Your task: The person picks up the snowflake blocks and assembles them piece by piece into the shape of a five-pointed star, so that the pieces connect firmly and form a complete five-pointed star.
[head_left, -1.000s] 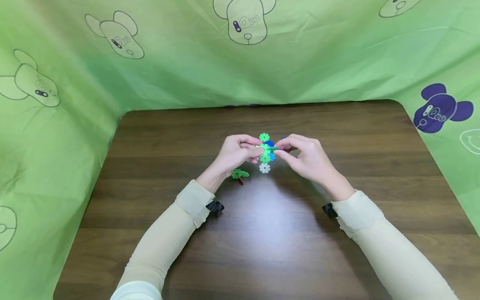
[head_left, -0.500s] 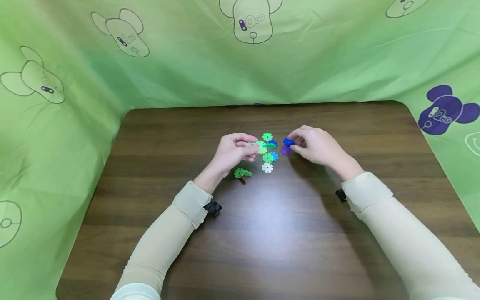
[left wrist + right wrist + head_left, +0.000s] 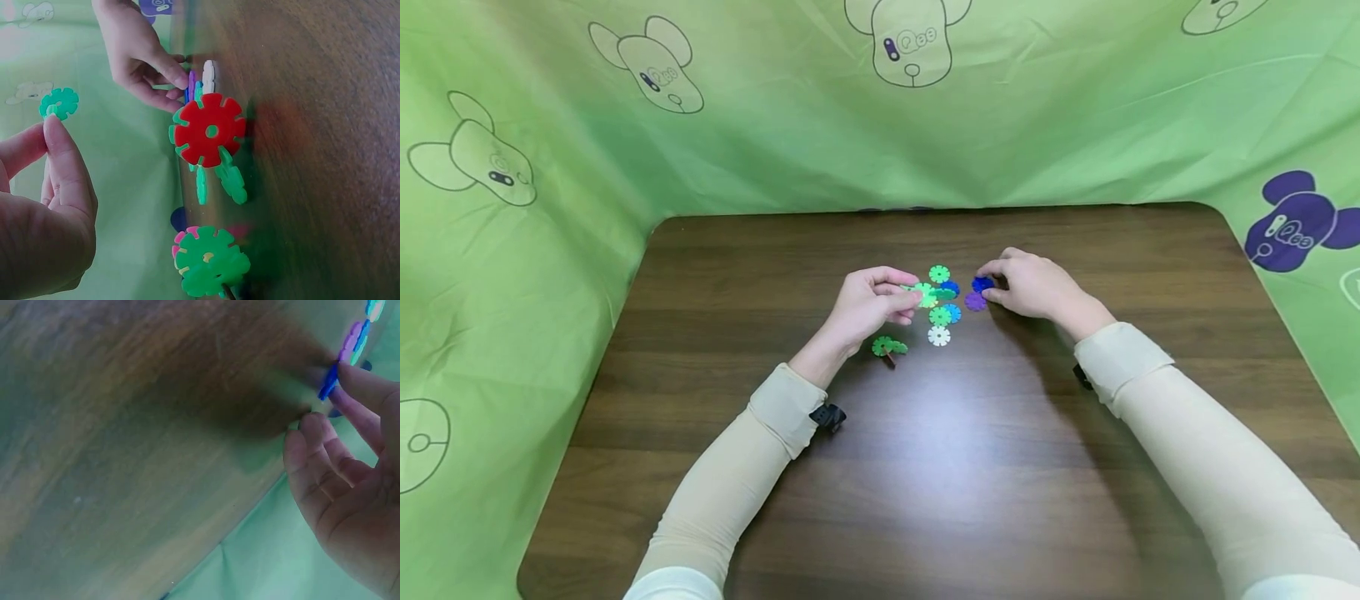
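Left hand (image 3: 874, 304): thumb and fingertips pinching a green disc piece (image 3: 927, 295), held up off the table (image 3: 955, 492). Right hand (image 3: 1037, 287): thumb and index curled at the edges of a dark blue disc (image 3: 982, 284), pinching it down at table level; the other fingers are bent in, best seen from the right wrist. Purple disc (image 3: 975, 302) just beside the right fingertips, on the side toward the left hand. Between the two sets of fingers, a blue disc (image 3: 952, 287), partly behind the held green piece. Bright green disc (image 3: 939, 273) on the far side of the left fingertips. Near side of those fingertips: another green disc (image 3: 939, 316) with a lighter blue disc (image 3: 954, 312) right by it, then a white disc (image 3: 938, 336) closer to the person. Green cluster with a brown stick (image 3: 883, 345) nearer the person than the left fingers, by the wrist. Left wrist view also has a red disc (image 3: 197, 128), green parts around it, to the right of the left fingers and apart from them.
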### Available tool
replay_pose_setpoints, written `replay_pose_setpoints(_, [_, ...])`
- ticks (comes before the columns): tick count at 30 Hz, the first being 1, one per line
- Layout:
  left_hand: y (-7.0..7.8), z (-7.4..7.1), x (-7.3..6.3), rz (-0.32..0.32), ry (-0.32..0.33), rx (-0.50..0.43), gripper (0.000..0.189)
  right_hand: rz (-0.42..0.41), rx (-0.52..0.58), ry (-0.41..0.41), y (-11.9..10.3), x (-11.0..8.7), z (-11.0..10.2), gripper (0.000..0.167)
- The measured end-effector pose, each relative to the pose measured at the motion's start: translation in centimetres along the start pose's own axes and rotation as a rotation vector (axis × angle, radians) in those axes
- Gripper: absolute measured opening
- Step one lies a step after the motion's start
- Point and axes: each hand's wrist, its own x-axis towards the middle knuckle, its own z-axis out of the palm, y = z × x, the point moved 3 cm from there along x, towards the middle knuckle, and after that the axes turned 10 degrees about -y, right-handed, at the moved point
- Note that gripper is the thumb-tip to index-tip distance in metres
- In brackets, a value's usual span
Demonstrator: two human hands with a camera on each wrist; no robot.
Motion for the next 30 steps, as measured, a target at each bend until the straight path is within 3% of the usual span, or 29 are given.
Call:
replay_pose_setpoints(9, [-0.1,0.2,0.2,-0.006,-0.003,-0.002,0.029,0.046,0.167,-0.033,0.6,0.3,0.1,0.030])
replay_pose_setpoints(13, [0.1,0.1,0.2,0.000,-0.007,-0.012,0.034,0.053,0.240,-0.011,0.5,0.0,0.0,0.021])
replay_pose_setpoints(18, [0.2,-0.2,0.0,0.005,0.008,-0.005,0.030,0.029,0.288,0.071,0.2,-0.9,0.0,0.012])
replay_pose_setpoints(30, [0.2,-0.1,0.2,0.002,0.037,0.007,0.026,-0.010,0.471,0.319,-2.8,-4.6,0.2,0.012])
